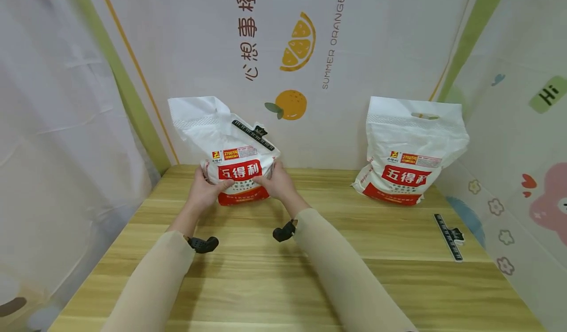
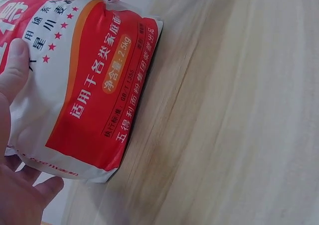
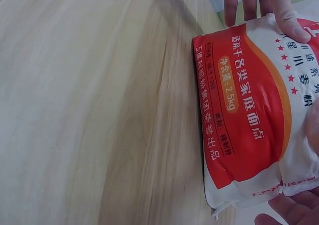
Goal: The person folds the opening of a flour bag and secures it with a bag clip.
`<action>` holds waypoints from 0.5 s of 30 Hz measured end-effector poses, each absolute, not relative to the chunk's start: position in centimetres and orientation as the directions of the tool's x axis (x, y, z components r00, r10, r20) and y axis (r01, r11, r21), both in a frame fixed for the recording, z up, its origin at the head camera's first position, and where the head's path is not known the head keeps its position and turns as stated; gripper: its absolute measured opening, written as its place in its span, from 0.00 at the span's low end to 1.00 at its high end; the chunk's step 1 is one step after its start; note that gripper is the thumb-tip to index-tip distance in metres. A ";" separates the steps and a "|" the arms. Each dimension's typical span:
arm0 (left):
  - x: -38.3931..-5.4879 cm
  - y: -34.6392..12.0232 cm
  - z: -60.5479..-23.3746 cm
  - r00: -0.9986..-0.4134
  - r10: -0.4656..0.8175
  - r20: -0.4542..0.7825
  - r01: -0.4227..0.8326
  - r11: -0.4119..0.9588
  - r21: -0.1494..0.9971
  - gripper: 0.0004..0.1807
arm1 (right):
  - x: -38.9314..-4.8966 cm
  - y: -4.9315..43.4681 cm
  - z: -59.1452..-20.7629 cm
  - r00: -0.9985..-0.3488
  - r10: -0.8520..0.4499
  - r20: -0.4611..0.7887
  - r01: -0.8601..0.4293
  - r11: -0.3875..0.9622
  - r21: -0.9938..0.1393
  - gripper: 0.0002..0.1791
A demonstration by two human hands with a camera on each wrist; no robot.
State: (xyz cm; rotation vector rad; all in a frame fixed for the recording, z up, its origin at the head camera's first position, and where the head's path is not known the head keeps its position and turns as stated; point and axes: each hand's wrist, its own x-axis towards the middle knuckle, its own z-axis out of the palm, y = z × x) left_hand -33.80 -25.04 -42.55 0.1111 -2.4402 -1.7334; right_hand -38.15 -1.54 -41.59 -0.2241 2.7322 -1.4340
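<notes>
A white and red bag of flour stands at the back left of the table, its top folded over to one side. A black and white clip sits on the slanted top edge of this bag. My left hand grips the bag's left side, thumb on the printed front and fingers round behind. On the opposite side my right hand holds it the same way. In the left wrist view, the bag's red lower front faces the camera, its bottom edge close over the wood.
A second flour bag with a cut-out handle stands at the back right. Near the right edge of the wooden table lies another clip. Printed curtains hang behind and at both sides.
</notes>
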 end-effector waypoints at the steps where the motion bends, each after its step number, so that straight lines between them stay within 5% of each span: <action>1: -33.9 -25.0 -42.5 -0.986 -0.149 0.075 0.021 0.338 0.941 0.55 | -38.2 -1.6 -41.6 -0.988 -0.149 0.028 -0.108 0.566 -0.817 0.50; 15: -34.6 -25.1 -42.6 -0.979 -0.197 0.046 -0.025 0.344 0.938 0.54 | -38.2 -1.3 -41.7 -0.979 -0.200 0.047 -0.167 0.644 -0.747 0.45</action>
